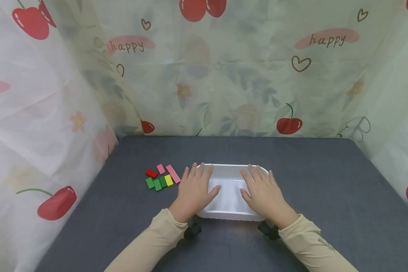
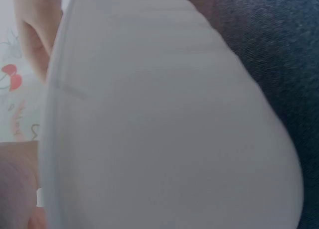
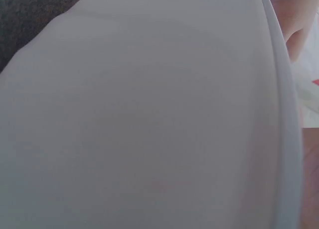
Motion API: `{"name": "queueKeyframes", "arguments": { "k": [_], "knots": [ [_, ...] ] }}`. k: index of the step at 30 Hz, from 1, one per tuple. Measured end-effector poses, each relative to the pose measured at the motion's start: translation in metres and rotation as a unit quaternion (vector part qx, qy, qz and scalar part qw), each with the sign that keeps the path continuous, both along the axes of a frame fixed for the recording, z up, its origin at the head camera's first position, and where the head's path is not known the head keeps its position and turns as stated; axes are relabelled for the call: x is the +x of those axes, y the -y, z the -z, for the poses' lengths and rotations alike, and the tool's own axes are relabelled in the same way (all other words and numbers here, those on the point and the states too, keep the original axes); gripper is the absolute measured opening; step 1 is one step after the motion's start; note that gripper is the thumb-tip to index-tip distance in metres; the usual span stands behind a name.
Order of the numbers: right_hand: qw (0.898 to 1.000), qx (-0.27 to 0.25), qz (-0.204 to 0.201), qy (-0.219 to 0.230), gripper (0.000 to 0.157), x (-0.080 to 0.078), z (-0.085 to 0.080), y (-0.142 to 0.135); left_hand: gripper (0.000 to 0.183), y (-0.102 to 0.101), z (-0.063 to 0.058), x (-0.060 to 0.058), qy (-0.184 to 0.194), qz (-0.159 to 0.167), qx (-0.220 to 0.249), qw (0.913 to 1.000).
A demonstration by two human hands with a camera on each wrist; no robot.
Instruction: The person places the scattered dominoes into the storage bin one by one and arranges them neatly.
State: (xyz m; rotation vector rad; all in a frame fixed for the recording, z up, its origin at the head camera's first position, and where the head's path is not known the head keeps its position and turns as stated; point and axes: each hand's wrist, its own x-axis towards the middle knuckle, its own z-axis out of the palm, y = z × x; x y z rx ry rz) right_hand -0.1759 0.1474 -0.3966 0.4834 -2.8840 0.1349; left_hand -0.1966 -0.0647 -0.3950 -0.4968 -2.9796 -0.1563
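A white plastic tray point(image 1: 229, 216) with a raised rim sits on the dark table in front of the person. Over its left side lies the left hand point(image 1: 194, 190), back upward, fingers straight and spread. The right hand point(image 1: 263, 192) lies in the same way over the right side. Neither hand grips anything; from above I cannot tell whether they touch the rim. In the left wrist view the tray's outer wall point(image 2: 164, 114) fills most of the picture. The right wrist view is likewise filled by the tray wall point(image 3: 144, 114), with skin at the right edge.
Left of the tray lie small flat blocks: a red one point(image 1: 151, 173), a short pink one point(image 1: 161, 169), a long pink one point(image 1: 173, 173), a yellow one point(image 1: 169, 180) and several green ones point(image 1: 158, 185). Behind the grey-covered table point(image 1: 326, 181) hangs a cherry-printed curtain point(image 1: 224, 75).
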Motion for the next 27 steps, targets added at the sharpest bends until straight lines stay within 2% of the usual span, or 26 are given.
{"name": "queueKeyframes", "arguments": {
  "k": [5, 9, 15, 21, 27],
  "knots": [
    [1.000, -0.026, -0.004, 0.017, 0.046, 0.000, -0.005, -0.003, 0.050, 0.001, -0.009, -0.001, -0.018, 0.011, 0.035, 0.9992],
    [0.997, -0.062, 0.004, 0.039, 0.043, 0.000, -0.011, -0.007, 0.043, 0.004, -0.016, -0.002, -0.023, 0.008, 0.064, 0.9976],
    [0.989, -0.124, 0.034, 0.075, 0.039, -0.001, -0.021, -0.016, 0.039, 0.015, -0.026, -0.007, -0.002, -0.017, 0.124, 0.9921],
    [0.977, -0.193, 0.057, 0.070, 0.035, -0.002, -0.033, -0.033, 0.034, 0.034, -0.033, -0.014, 0.029, -0.055, 0.207, 0.9764],
    [0.960, -0.265, 0.076, 0.055, 0.030, -0.004, -0.033, -0.051, 0.031, 0.060, -0.041, -0.017, 0.044, -0.083, 0.277, 0.9565]
  ]
}}
